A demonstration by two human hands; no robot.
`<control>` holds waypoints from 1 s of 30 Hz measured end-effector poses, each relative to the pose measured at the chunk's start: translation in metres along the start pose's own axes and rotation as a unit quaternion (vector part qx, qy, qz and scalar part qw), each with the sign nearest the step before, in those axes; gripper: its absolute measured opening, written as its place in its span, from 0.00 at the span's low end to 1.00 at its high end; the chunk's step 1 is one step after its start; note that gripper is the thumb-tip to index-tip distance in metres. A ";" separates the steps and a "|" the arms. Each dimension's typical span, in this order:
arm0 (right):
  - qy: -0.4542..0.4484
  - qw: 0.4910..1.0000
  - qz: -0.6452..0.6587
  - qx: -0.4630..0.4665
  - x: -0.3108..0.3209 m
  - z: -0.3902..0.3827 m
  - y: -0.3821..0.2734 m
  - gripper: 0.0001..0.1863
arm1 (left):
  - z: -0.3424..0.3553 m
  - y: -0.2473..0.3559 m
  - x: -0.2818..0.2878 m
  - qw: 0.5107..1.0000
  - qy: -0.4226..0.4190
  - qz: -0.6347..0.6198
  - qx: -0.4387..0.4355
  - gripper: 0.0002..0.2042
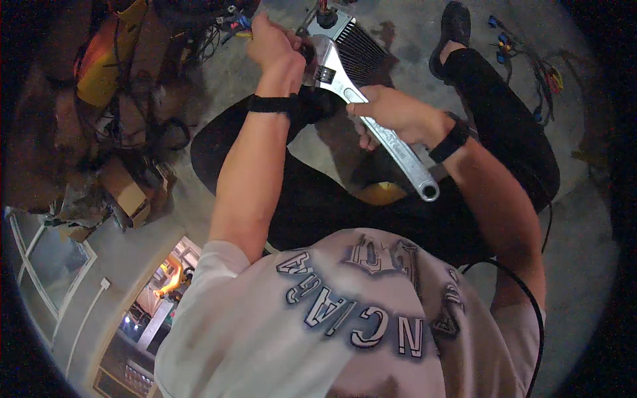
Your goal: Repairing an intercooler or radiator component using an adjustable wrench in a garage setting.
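My right hand (391, 113) grips the handle of a large silver adjustable wrench (405, 156), whose jaw end (323, 56) sits at a small dark part beside a finned metal block (355, 43). My left hand (275, 43) is closed around that dark part at the wrench's jaw, fingers curled; what exactly it holds is hidden. Both wrists wear black bands. The wrench handle slants down to the right, its ring end near my lap.
I sit on a concrete floor with black-trousered legs (504, 113) spread and a black shoe (454, 26) ahead. Bundles of coloured wires (537, 60) lie at the right. At the left are tangled cables, cardboard boxes (129, 192) and yellow gear (113, 60).
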State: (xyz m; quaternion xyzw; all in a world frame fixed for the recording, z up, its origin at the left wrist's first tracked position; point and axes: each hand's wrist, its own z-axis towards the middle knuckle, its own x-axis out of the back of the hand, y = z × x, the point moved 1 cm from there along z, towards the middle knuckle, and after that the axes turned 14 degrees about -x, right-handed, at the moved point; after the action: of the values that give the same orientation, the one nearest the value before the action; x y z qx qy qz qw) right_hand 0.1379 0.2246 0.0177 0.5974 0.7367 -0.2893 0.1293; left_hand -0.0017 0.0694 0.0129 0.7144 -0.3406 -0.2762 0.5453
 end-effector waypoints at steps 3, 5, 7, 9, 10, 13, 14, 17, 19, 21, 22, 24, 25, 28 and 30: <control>0.010 0.999 0.045 0.027 -0.009 0.002 0.007 0.09 | 0.001 -0.002 -0.001 1.000 -0.012 -0.013 -0.001 0.16; 0.036 0.995 0.081 0.037 -0.014 0.009 0.012 0.08 | 0.004 -0.004 -0.003 1.000 -0.015 -0.013 -0.002 0.16; 0.038 0.994 0.091 0.048 -0.019 0.013 0.016 0.07 | 0.003 -0.006 -0.008 1.000 -0.017 -0.013 0.000 0.16; 0.073 0.991 0.078 0.083 -0.024 0.018 0.017 0.07 | 0.001 -0.006 -0.015 1.000 -0.019 -0.021 0.006 0.15; 0.104 0.988 0.090 0.066 -0.031 0.015 0.017 0.07 | -0.001 -0.006 -0.018 1.000 -0.019 -0.019 0.006 0.15; 0.127 0.982 0.108 0.086 -0.039 0.016 0.021 0.07 | -0.005 -0.008 -0.025 0.999 -0.025 -0.021 0.011 0.15; 0.125 0.981 0.097 0.113 -0.038 0.023 0.025 0.07 | -0.004 -0.009 -0.027 0.999 -0.024 -0.021 0.004 0.15; 0.125 0.980 0.105 0.111 -0.040 0.020 0.026 0.07 | -0.005 -0.013 -0.025 1.000 -0.024 -0.013 -0.002 0.14; 0.118 0.981 0.108 0.110 -0.040 0.015 0.025 0.07 | -0.006 -0.010 -0.025 1.000 -0.026 -0.010 -0.009 0.14; 0.112 0.982 0.110 0.108 -0.040 0.005 0.022 0.08 | -0.009 -0.005 -0.023 0.999 -0.025 -0.018 0.010 0.14; 0.136 0.982 0.080 0.100 -0.039 -0.001 0.019 0.08 | -0.009 -0.004 -0.021 0.999 -0.025 -0.016 0.012 0.14; 0.153 0.984 0.048 0.075 -0.037 -0.012 0.012 0.08 | -0.008 -0.003 -0.018 0.999 -0.050 -0.001 -0.001 0.13; 0.154 0.984 0.049 0.074 -0.038 -0.018 0.010 0.08 | -0.007 -0.004 -0.018 0.999 -0.051 -0.001 0.001 0.13; 0.120 0.987 0.080 0.077 -0.044 -0.027 0.009 0.08 | -0.007 -0.004 -0.018 0.999 -0.039 0.004 -0.014 0.12; 0.149 0.982 0.095 0.067 -0.051 -0.027 0.009 0.08 | -0.006 -0.005 -0.019 0.998 -0.047 0.026 -0.015 0.11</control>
State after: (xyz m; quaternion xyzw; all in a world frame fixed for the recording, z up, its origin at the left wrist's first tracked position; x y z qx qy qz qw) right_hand 0.1631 0.2003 0.0640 0.7083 0.6665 -0.2326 0.0047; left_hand -0.0082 0.0889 0.0100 0.6835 -0.3801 -0.3002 0.5461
